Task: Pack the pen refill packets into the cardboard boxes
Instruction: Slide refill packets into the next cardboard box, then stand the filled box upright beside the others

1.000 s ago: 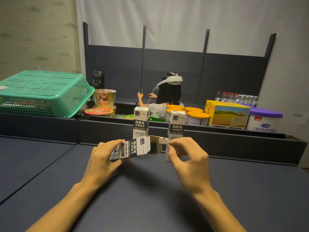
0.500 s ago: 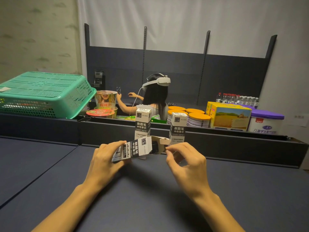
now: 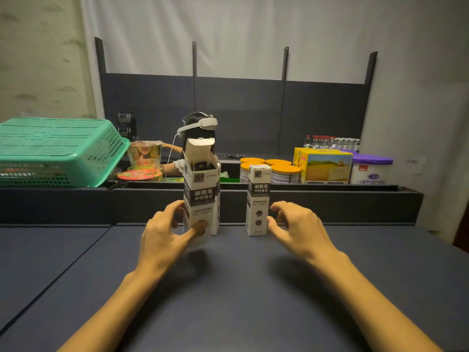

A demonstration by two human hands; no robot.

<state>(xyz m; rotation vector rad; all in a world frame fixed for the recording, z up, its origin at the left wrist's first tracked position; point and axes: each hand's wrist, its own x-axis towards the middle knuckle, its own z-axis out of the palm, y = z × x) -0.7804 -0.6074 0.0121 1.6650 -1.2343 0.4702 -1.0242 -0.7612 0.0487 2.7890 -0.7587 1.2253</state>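
Observation:
A black-and-white cardboard box (image 3: pixel 201 196) stands upright on the dark table (image 3: pixel 228 288), its top flap raised, with something dark showing inside the open top. My left hand (image 3: pixel 165 235) grips its lower part, thumb on the front face. Just behind it, the edge of a second upright box (image 3: pixel 217 214) shows. To the right stands a closed box (image 3: pixel 257 199) of the same kind. Beside that box's right side hovers my right hand (image 3: pixel 299 227), fingers loosely curled and holding nothing, thumb tip at the box's lower edge.
A dark raised ledge (image 3: pixel 317 199) runs behind the boxes. Beyond it are an upturned green basket (image 3: pixel 58 151), noodle cups (image 3: pixel 144 153), orange-lidded tins (image 3: pixel 281 171), a yellow carton (image 3: pixel 327 166), a purple-lidded tub (image 3: pixel 370 171) and a person wearing a headset (image 3: pixel 198 128).
The open box, earlier held sideways between both hands, now stands upright in my left hand. My right hand has let go and moved right, beside the closed box.

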